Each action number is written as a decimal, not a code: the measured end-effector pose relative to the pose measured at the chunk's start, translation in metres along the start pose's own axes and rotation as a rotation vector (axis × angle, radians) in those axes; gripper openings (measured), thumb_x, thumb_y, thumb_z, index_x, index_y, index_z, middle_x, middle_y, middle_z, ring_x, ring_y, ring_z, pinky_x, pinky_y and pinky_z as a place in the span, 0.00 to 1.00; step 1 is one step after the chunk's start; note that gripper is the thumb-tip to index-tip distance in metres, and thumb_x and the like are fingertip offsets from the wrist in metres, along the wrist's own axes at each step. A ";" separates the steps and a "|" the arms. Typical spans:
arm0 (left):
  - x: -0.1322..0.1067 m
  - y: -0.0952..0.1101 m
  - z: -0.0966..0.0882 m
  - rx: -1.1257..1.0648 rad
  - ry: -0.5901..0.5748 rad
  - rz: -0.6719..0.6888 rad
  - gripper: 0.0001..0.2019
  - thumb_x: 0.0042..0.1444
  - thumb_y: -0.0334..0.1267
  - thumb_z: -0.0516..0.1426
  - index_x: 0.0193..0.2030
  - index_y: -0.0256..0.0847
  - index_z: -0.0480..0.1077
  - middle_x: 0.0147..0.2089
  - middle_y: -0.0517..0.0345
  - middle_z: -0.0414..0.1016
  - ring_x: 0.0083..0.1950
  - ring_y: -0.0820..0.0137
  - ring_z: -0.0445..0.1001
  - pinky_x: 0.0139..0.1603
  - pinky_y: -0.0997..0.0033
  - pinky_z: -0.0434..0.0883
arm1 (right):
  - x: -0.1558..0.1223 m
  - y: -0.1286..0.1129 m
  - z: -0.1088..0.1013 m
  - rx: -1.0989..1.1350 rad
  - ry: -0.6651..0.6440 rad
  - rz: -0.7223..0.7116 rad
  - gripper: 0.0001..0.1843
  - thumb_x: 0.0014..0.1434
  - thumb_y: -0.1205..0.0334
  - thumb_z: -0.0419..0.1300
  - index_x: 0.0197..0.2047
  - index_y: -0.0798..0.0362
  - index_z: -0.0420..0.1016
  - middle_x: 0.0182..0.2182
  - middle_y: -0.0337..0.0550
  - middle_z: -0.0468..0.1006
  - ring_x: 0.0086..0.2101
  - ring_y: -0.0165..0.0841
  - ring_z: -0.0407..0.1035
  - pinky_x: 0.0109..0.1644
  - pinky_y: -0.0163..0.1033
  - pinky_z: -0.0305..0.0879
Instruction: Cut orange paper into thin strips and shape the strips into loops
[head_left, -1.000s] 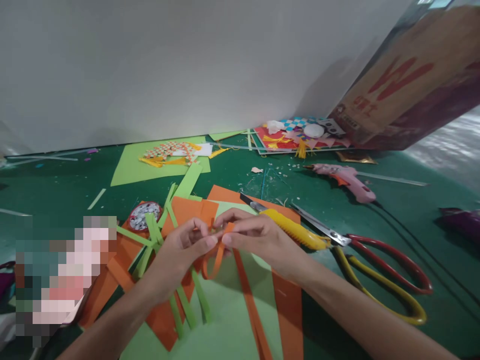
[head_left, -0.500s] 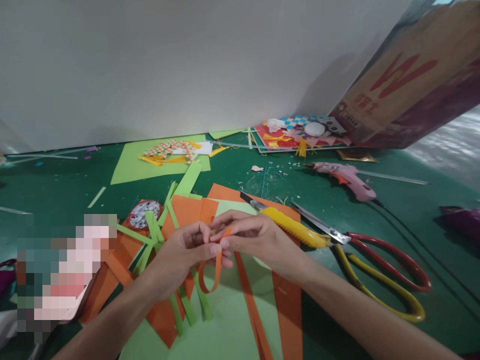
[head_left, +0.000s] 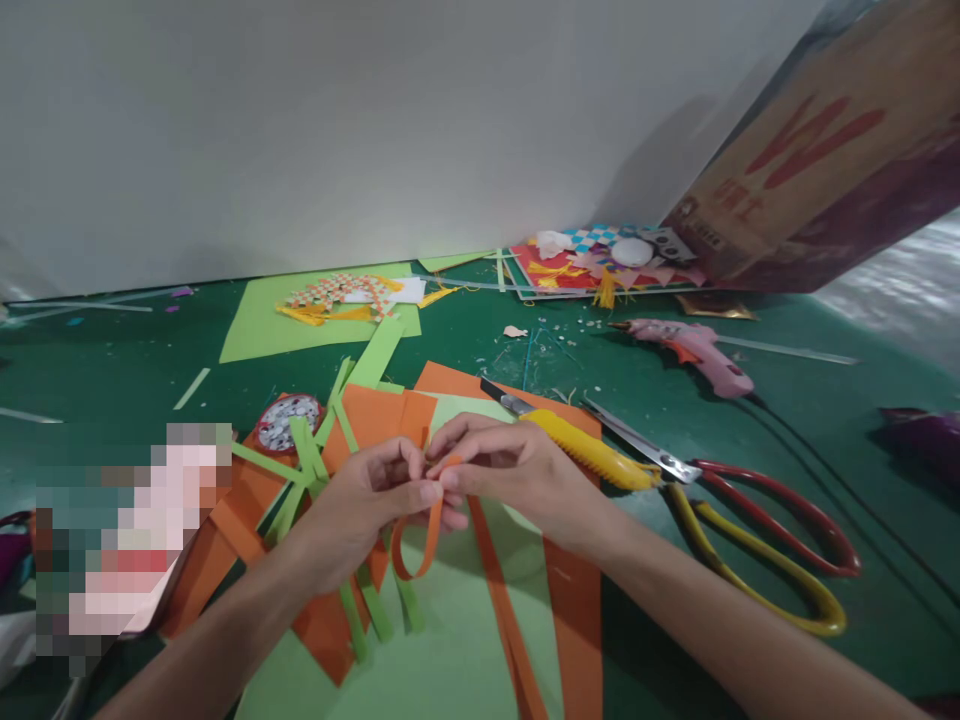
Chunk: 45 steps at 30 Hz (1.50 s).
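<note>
An orange paper strip [head_left: 417, 566] hangs in a loop below my fingertips. My left hand [head_left: 379, 495] pinches it between thumb and fingers, and my right hand [head_left: 499, 460] pinches it from the other side, the thumbs touching. The fingers hide part of the strip. Under my hands lies a light green paper sheet [head_left: 465, 640] on top of orange paper [head_left: 577, 620]. Another long orange strip [head_left: 499, 590] runs down the sheet toward me. Several green paper strips [head_left: 300, 470] lie beside my left hand, across orange pieces.
Right of my hands lie a yellow-handled cutter [head_left: 589, 450] and scissors [head_left: 690, 475]. Farther right is a pink glue gun [head_left: 694, 350] with its cord. At the back are woven paper pieces [head_left: 337, 297], craft cards [head_left: 525, 275] and a paper bag [head_left: 787, 190]. A round tray [head_left: 289, 424] sits left.
My fingers have shifted very slightly on the orange strip, and its loop has swung a little to the left. Everything else stays in place as the view tilts slightly.
</note>
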<state>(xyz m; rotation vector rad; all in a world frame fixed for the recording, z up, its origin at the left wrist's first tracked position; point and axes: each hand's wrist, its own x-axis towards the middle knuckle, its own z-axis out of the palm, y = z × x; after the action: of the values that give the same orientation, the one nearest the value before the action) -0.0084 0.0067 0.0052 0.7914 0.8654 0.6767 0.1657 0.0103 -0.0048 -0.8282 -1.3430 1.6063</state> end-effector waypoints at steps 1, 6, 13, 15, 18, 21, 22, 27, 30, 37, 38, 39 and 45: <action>0.000 0.000 0.000 -0.001 -0.005 0.000 0.17 0.44 0.36 0.68 0.23 0.37 0.62 0.27 0.66 0.72 0.28 0.74 0.78 0.32 0.80 0.69 | 0.000 0.000 0.000 0.001 -0.002 -0.001 0.04 0.51 0.63 0.66 0.26 0.51 0.80 0.33 0.40 0.74 0.36 0.30 0.70 0.41 0.38 0.66; -0.001 -0.001 -0.002 0.001 -0.016 -0.001 0.16 0.45 0.35 0.67 0.24 0.37 0.62 0.27 0.64 0.73 0.28 0.75 0.77 0.32 0.80 0.69 | 0.000 -0.001 0.000 0.004 -0.004 0.016 0.07 0.50 0.59 0.66 0.24 0.51 0.79 0.32 0.41 0.74 0.35 0.30 0.70 0.42 0.39 0.67; -0.001 0.000 0.000 0.005 0.002 -0.023 0.17 0.42 0.36 0.68 0.23 0.37 0.62 0.26 0.63 0.73 0.28 0.75 0.76 0.31 0.80 0.68 | 0.000 -0.003 0.001 -0.046 -0.003 0.016 0.11 0.49 0.53 0.67 0.24 0.51 0.78 0.32 0.42 0.74 0.36 0.32 0.69 0.43 0.40 0.66; 0.000 -0.001 0.000 0.011 0.008 -0.023 0.17 0.42 0.36 0.68 0.23 0.37 0.62 0.25 0.63 0.73 0.28 0.74 0.76 0.30 0.80 0.68 | 0.000 -0.003 0.001 -0.059 -0.005 0.016 0.11 0.50 0.53 0.66 0.24 0.51 0.78 0.32 0.42 0.74 0.36 0.32 0.69 0.43 0.40 0.65; -0.001 -0.001 -0.001 0.019 0.005 -0.025 0.16 0.43 0.36 0.68 0.24 0.38 0.62 0.26 0.63 0.73 0.28 0.74 0.77 0.30 0.80 0.68 | 0.000 -0.003 0.000 -0.063 -0.007 0.015 0.12 0.50 0.52 0.66 0.24 0.52 0.78 0.32 0.42 0.73 0.35 0.32 0.69 0.42 0.41 0.65; -0.002 -0.001 -0.002 0.017 -0.003 -0.031 0.16 0.43 0.36 0.68 0.24 0.37 0.62 0.25 0.64 0.73 0.28 0.75 0.76 0.30 0.81 0.68 | 0.000 -0.004 0.000 -0.065 -0.008 0.016 0.12 0.49 0.52 0.66 0.24 0.52 0.78 0.32 0.42 0.73 0.35 0.32 0.69 0.41 0.40 0.65; -0.002 -0.001 -0.002 0.013 -0.008 -0.032 0.16 0.43 0.37 0.68 0.23 0.37 0.62 0.25 0.64 0.72 0.28 0.75 0.76 0.30 0.81 0.68 | 0.000 -0.004 0.001 -0.063 -0.009 0.016 0.12 0.49 0.52 0.66 0.23 0.52 0.78 0.32 0.42 0.73 0.35 0.32 0.69 0.41 0.40 0.66; -0.002 -0.001 -0.001 0.001 -0.007 -0.031 0.16 0.42 0.36 0.68 0.23 0.37 0.62 0.25 0.63 0.72 0.28 0.74 0.77 0.30 0.80 0.69 | -0.001 -0.003 0.001 -0.061 0.009 0.008 0.10 0.49 0.54 0.67 0.26 0.52 0.78 0.31 0.42 0.74 0.34 0.32 0.69 0.39 0.39 0.66; -0.001 -0.002 -0.001 -0.002 -0.020 -0.034 0.16 0.43 0.36 0.68 0.23 0.37 0.62 0.25 0.63 0.73 0.29 0.73 0.77 0.30 0.79 0.69 | -0.001 -0.003 0.001 -0.063 0.019 0.011 0.11 0.49 0.53 0.67 0.25 0.52 0.78 0.31 0.42 0.74 0.34 0.32 0.69 0.39 0.39 0.66; 0.000 -0.002 -0.001 -0.007 -0.042 -0.032 0.15 0.43 0.36 0.68 0.24 0.37 0.64 0.26 0.62 0.74 0.28 0.75 0.77 0.31 0.80 0.69 | -0.001 -0.004 0.001 -0.074 0.015 0.010 0.14 0.48 0.51 0.67 0.22 0.52 0.76 0.29 0.41 0.73 0.31 0.30 0.68 0.37 0.38 0.65; 0.000 -0.002 -0.001 -0.011 -0.045 -0.029 0.15 0.44 0.36 0.68 0.24 0.37 0.64 0.26 0.62 0.74 0.28 0.75 0.77 0.31 0.80 0.69 | -0.001 -0.004 0.001 -0.066 0.011 0.011 0.13 0.48 0.51 0.67 0.23 0.52 0.76 0.28 0.40 0.73 0.31 0.30 0.68 0.36 0.38 0.65; 0.000 -0.002 -0.001 -0.018 -0.050 -0.027 0.15 0.44 0.35 0.68 0.23 0.37 0.64 0.26 0.62 0.75 0.28 0.75 0.77 0.31 0.80 0.69 | -0.001 -0.004 0.001 -0.060 0.008 0.012 0.13 0.48 0.52 0.67 0.23 0.52 0.76 0.28 0.40 0.73 0.31 0.30 0.69 0.36 0.37 0.65; -0.001 -0.002 -0.001 -0.032 -0.089 -0.018 0.13 0.46 0.33 0.66 0.24 0.37 0.64 0.27 0.62 0.76 0.29 0.74 0.78 0.33 0.79 0.70 | -0.001 -0.005 0.001 -0.045 0.002 0.020 0.12 0.48 0.54 0.67 0.23 0.52 0.76 0.27 0.39 0.72 0.30 0.29 0.68 0.36 0.37 0.63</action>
<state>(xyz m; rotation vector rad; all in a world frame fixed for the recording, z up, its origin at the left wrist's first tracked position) -0.0093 0.0057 0.0034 0.7784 0.7781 0.6333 0.1658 0.0088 0.0000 -0.8727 -1.3779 1.5957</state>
